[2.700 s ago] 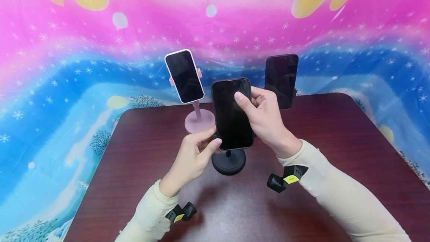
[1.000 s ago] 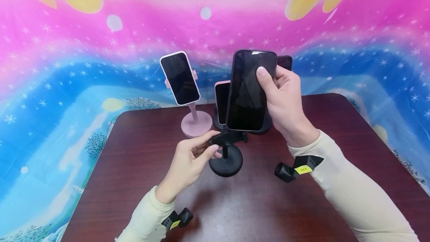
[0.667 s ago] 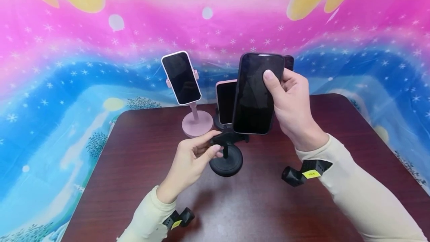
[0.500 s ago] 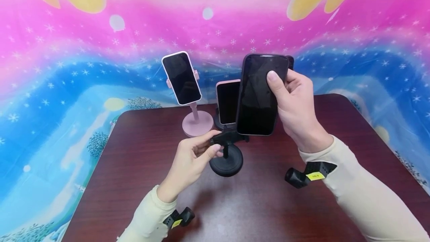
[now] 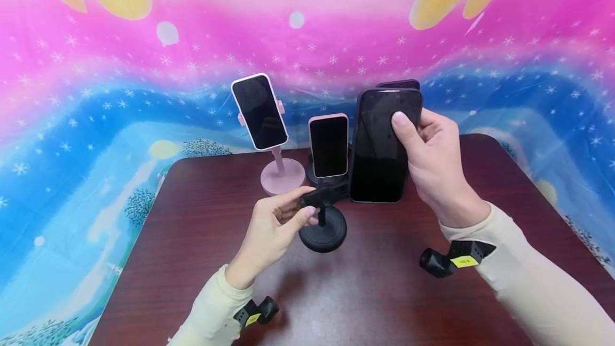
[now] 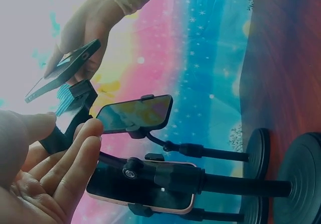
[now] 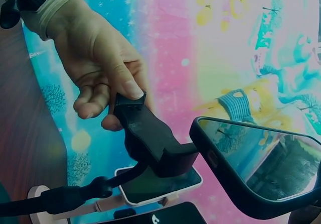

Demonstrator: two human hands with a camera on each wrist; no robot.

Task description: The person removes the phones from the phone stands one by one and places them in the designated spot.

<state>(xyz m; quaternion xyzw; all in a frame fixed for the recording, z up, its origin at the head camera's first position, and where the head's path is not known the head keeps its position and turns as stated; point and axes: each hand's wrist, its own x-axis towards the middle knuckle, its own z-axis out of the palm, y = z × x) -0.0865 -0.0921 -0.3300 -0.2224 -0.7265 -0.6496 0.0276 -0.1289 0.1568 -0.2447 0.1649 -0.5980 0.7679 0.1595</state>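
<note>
My left hand pinches the left end of a black phone-stand clamp, which sits above a round black base. In the right wrist view the clamp has nothing between its ends. My right hand grips a black smartphone by its right edge, thumb on the dark screen. The phone is just right of the clamp and apart from it in the right wrist view. It overlaps another black phone behind it. A pink-edged phone stands in a black stand behind the clamp.
A white-edged phone stands tilted in a pink stand at the back left. All stands are on a dark red-brown table. A patterned cloth hangs behind the table's far edge.
My right hand has drawn the black smartphone off the clamp, first up and right, then further right and lower. The pink-edged phone has come into view. My left hand keeps holding the clamp.
</note>
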